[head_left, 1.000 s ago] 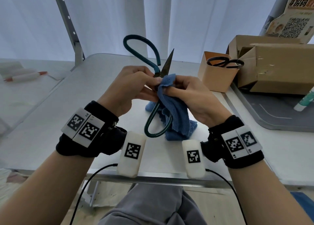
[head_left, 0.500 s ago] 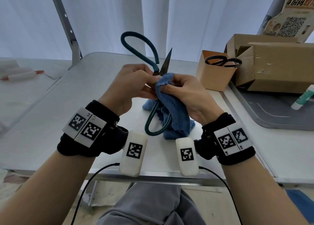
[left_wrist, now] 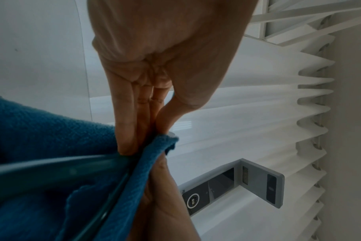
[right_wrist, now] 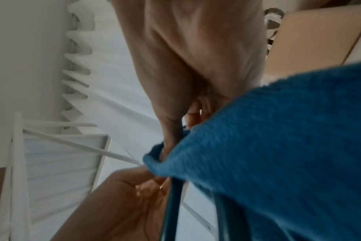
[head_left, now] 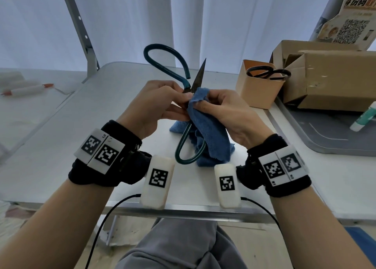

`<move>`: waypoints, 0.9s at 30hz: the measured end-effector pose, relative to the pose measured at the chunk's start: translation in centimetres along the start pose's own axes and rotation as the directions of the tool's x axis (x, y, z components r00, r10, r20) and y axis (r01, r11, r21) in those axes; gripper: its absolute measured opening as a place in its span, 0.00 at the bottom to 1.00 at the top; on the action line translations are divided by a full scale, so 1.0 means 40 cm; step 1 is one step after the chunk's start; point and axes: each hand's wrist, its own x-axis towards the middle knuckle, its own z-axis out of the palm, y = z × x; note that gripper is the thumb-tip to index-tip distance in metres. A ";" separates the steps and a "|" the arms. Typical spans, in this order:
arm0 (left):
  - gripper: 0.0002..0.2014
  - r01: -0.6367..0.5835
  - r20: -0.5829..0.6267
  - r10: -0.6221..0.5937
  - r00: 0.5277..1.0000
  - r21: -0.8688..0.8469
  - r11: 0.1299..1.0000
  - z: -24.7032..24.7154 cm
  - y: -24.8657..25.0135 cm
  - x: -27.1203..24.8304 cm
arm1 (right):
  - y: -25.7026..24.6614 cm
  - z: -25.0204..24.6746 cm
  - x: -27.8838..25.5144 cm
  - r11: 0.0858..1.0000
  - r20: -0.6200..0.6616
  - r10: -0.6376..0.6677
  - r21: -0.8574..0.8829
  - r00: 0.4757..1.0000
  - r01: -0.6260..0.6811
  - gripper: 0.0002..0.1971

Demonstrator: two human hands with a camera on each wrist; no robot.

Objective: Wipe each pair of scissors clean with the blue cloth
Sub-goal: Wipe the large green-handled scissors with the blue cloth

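Note:
A large pair of teal-handled scissors [head_left: 188,135] is held upright above the table, spread wide open. One handle loop rises at the back, the other hangs down, and one bare blade [head_left: 199,74] points up. My left hand [head_left: 184,97] pinches the scissors near the pivot, as the left wrist view [left_wrist: 148,140] also shows. My right hand [head_left: 200,102] pinches the blue cloth [head_left: 211,130] around the lower blade, which is hidden. The cloth's tail drapes onto the table. A black pair of scissors [head_left: 268,74] stands in an orange cup [head_left: 256,94].
A cardboard box [head_left: 329,79] sits behind the cup on a grey tray [head_left: 335,142], with a green-and-white tube [head_left: 364,119] on it. A white roll [head_left: 26,88] lies on the neighbouring table at left. The table's metal front edge [head_left: 183,210] runs just beyond my lap.
Both hands keep the same grips. The right hand has shifted only slightly on the cloth by the blade, and the scissors stay in much the same pose.

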 end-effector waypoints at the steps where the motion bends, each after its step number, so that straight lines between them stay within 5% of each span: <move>1: 0.10 -0.005 0.004 0.005 1.000 0.004 1.000 0.000 0.001 0.001 | 0.000 0.003 -0.001 1.000 -0.008 -0.006 0.005 1.000 0.006 0.06; 8: 0.07 -0.036 0.033 0.033 0.999 0.103 0.994 -0.016 -0.002 0.001 | -0.003 -0.019 -0.005 0.997 0.105 0.056 0.054 0.993 -0.062 0.09; 15: 0.07 -0.052 0.007 0.051 0.999 0.083 0.995 -0.010 -0.002 0.011 | 0.016 -0.007 0.002 0.999 -0.047 0.028 -0.037 0.998 -0.030 0.08; 22: 0.07 -0.052 -0.020 0.055 0.998 0.107 0.993 -0.009 -0.004 0.015 | -0.001 -0.020 -0.005 1.000 0.090 0.019 -0.027 0.996 -0.017 0.11; 27: 0.06 -0.055 0.005 0.054 0.999 0.078 0.995 0.005 -0.003 0.015 | 0.000 -0.011 -0.005 0.996 0.006 0.025 -0.082 1.000 -0.024 0.07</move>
